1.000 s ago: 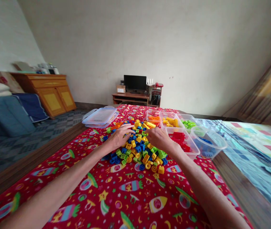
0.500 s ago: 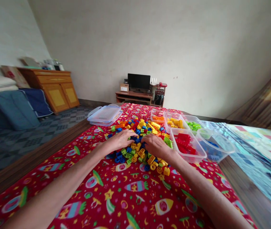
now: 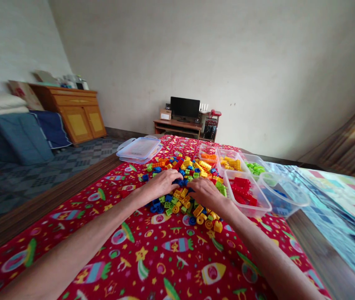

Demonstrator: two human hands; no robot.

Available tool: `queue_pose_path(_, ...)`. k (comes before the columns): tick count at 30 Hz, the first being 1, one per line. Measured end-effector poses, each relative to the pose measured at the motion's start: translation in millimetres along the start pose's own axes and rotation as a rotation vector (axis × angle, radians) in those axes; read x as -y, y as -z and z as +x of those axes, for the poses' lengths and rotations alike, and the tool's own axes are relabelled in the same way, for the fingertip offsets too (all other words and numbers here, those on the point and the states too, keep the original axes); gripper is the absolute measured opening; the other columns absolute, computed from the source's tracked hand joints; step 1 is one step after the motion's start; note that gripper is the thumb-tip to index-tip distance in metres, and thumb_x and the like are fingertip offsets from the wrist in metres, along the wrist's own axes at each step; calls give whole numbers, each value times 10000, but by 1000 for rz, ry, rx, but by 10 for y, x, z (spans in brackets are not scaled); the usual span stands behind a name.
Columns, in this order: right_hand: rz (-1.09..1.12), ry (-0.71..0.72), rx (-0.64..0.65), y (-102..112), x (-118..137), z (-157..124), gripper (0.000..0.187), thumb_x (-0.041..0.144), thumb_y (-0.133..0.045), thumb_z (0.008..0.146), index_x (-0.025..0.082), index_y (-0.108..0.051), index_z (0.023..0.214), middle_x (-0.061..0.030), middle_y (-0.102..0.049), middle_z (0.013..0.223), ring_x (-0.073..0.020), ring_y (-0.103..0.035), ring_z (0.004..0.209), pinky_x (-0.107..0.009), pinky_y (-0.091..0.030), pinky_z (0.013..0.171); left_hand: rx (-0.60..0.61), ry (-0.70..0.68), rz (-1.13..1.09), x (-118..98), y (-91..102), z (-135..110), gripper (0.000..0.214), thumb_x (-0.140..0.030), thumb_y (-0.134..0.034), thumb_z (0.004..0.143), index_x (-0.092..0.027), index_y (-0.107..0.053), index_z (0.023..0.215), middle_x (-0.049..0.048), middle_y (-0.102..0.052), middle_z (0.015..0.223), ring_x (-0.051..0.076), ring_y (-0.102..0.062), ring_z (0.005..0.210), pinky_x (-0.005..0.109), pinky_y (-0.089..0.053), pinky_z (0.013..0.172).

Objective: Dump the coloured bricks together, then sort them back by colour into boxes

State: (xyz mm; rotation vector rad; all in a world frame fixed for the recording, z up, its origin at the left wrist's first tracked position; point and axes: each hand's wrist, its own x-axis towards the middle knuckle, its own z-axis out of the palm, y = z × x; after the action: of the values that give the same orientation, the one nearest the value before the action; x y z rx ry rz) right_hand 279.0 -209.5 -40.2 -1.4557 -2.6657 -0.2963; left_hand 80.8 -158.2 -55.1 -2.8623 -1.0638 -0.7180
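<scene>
On a red rocket-print blanket point(image 3: 177, 254), a heap of plastic toy bricks point(image 3: 180, 201) lies beneath both hands. The left hand point(image 3: 162, 185) curves half-closed over blue bricks point(image 3: 180, 182); the right hand point(image 3: 206, 194) curves likewise just beside it. Whether either grips a brick, I cannot tell. Little differs from a moment ago: both hands still rest on the heap. Clear tubs point(image 3: 252, 213) holding red, yellow and green bricks stand just to its right.

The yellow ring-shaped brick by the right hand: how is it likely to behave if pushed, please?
The yellow ring-shaped brick looks like hollow plastic, so probably light and stiff. Its round shape suggests it could roll if nudged, though the red blanket would likely slow it.
</scene>
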Motion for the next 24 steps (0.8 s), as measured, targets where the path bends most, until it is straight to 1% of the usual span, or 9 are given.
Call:
queue_pose_path(3,-37,32,-23,-106,48,1,256,113,-463,883,150,-665,1035,-126,-676,978,-228,-610,949,-317,-475,808,-64,65,-39,85,-4,36,117,-168,-652,792,-178,-676,907,55,-690,926,207,-643,892,312,-489,840)
queue_pose_path(6,33,54,-84,-162,-5,-12,255,116,-476,866,154,-653,1047,-113,-678,964,-207,-607,945,-289,-469,819,-138,216,-204,129,39,72,161,-248,-673,765,-181,-688,911,47,-709,918,210,-653,857,329,-502,832)
queue_pose_path(8,99,35,-145,-167,-68,-10,270,115,-488,850,139,-638,1072,-111,-685,944,-198,-616,923,-278,-464,814,-164,319,-426,122,81,84,259,-337,-690,743,-174,-688,945,45,-718,920,216,-659,853,338,-512,826)
queue_pose_path(11,226,-24,-268,-128,-138,15,307,85,-501,811,116,-620,1092,-110,-696,926,-189,-635,880,-270,-459,796,-202,462,-832,72,127,85,445,-443,-742,676,-155,-680,1010,58,-718,973,220,-660,892,354,-519,844)
queue_pose_path(13,347,-50,-346,-78,-152,37,301,92,-518,800,128,-617,1081,-93,-701,905,-177,-645,836,-267,-461,780,-214,546,-1056,25,140,83,526,-450,-792,622,-147,-677,1036,71,-709,1026,207,-660,905,350,-524,853)
queue_pose_path(15,484,-92,-415,-24,-142,56,285,127,-524,814,142,-607,1087,-73,-703,874,-167,-648,778,-269,-469,746,-188,589,-1202,-29,142,82,534,-424,-832,586,-138,-689,1013,79,-709,1026,188,-662,894,333,-527,860)
queue_pose_path(17,618,-139,-469,19,-115,68,298,154,-515,835,154,-581,1125,-61,-705,871,-158,-647,743,-266,-475,706,-149,597,-1275,-88,137,84,492,-407,-852,572,-130,-708,953,77,-719,969,179,-665,873,321,-524,869)
queue_pose_path(19,708,-135,-472,39,-79,75,339,161,-517,841,165,-552,1178,-62,-708,908,-154,-650,748,-265,-479,690,-123,594,-1300,-149,127,85,462,-420,-860,563,-129,-720,894,70,-725,906,179,-666,853,324,-522,875)
queue_pose_path(24,716,-15,-394,-21,7,83,406,169,-576,818,157,-553,1224,-88,-709,972,-179,-661,825,-284,-482,736,-104,615,-1256,-270,87,82,508,-487,-868,504,-129,-715,830,44,-714,834,196,-663,825,352,-527,858)
